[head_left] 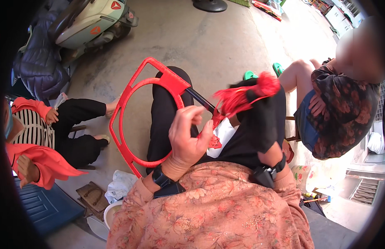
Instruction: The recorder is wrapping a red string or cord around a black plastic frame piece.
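A red frame with a round ring and an angular outer edge (127, 93) leans across my left thigh. From its corner a black rod (202, 99) runs toward a bunch of red strands (238, 99) over my lap. Beside the rod is my left hand (187, 130), with bent fingers and the thumb held apart from them; I see nothing between them. A crumpled red piece (215, 142) hangs by the thumb. Of my right hand (270, 155) only the wrist end shows clearly; the rest merges with a dark blur under the strands, its fingers hidden. A white sheet (222, 137) lies between my thighs.
One person in a striped top and coral jacket (32, 128) sits at left, another in a dark flowered top (346, 110) at right. A scooter (91, 25) stands at far left. A white bag (120, 186), a woven basket (93, 195) and a blue chair (49, 207) are at lower left.
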`<control>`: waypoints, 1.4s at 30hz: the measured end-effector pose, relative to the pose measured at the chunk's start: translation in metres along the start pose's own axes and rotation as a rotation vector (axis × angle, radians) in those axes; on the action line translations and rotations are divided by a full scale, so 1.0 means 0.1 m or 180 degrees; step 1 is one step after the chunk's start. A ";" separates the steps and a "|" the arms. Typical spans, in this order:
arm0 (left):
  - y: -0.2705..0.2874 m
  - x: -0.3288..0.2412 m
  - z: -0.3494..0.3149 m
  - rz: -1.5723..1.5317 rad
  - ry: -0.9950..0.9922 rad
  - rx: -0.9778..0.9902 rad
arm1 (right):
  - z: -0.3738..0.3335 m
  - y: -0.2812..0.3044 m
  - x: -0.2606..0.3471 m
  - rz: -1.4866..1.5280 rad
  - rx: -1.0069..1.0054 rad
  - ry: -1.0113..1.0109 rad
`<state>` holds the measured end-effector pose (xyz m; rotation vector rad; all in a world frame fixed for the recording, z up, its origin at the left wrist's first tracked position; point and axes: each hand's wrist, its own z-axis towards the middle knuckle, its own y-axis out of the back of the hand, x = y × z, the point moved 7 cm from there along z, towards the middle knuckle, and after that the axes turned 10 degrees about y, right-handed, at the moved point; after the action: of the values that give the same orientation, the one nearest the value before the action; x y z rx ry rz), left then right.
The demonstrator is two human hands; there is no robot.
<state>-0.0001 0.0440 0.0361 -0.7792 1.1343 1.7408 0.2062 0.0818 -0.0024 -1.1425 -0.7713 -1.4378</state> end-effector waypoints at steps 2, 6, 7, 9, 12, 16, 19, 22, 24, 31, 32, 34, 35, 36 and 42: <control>-0.13 0.10 0.02 0.0087 0.0277 0.0340 | 0.05 0.12 0.17 -0.0143 0.0178 -0.0298; -0.29 0.20 -0.03 0.0648 0.0188 0.0750 | -0.08 0.29 0.21 -0.2707 0.2503 -0.0157; -0.28 0.18 -0.03 0.0641 0.0185 0.0747 | -0.14 0.40 0.17 -0.2714 0.2503 -0.0155; -0.31 0.17 -0.04 0.0773 0.0340 0.0941 | -0.17 0.90 0.11 -0.1953 0.0786 -0.0548; -0.36 0.23 -0.04 0.0446 0.0777 0.1345 | -0.28 1.28 0.09 -0.0408 -0.0279 -0.1043; -0.63 0.50 -0.20 -0.1753 0.2541 0.2238 | -0.48 0.80 -0.05 0.0881 -0.0620 -0.1376; -0.57 0.56 -0.21 -0.2137 0.2982 0.2315 | -0.43 0.09 -0.09 -0.0516 0.0909 -0.1426; -0.60 0.64 -0.28 -0.1763 0.3131 0.2185 | -0.46 -0.01 -0.11 -0.1373 0.0840 -0.0423; -0.75 0.66 -0.33 -0.2247 0.3185 0.2219 | -0.45 0.00 -0.01 -0.1922 0.1108 0.0177; -0.76 0.66 -0.38 -0.2140 0.2831 0.1890 | -0.56 -0.08 -0.10 -0.1114 0.0948 -0.0181; -0.72 0.65 -0.38 -0.2144 0.2859 0.1796 | -0.53 -0.10 -0.08 -0.1075 0.1013 -0.0153; -0.66 0.65 -0.35 -0.1962 0.2763 0.1669 | -0.53 -0.16 -0.15 -0.1016 0.1423 -0.0303; -0.63 0.65 -0.34 -0.1981 0.2771 0.1650 | -0.52 -0.19 -0.19 -0.0986 0.1445 -0.0272; -0.59 0.60 -0.31 -0.1963 0.2787 0.1629 | -0.50 -0.21 -0.17 -0.0972 0.1358 -0.0147; -0.55 0.61 -0.33 -0.2038 0.2832 0.1464 | -0.50 -0.12 -0.42 -0.0740 0.1231 -0.0716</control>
<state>0.0267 0.0444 -0.0487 -1.4707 1.5361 0.5345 0.1810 0.0527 -0.0561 -0.9430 -1.3144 -1.2831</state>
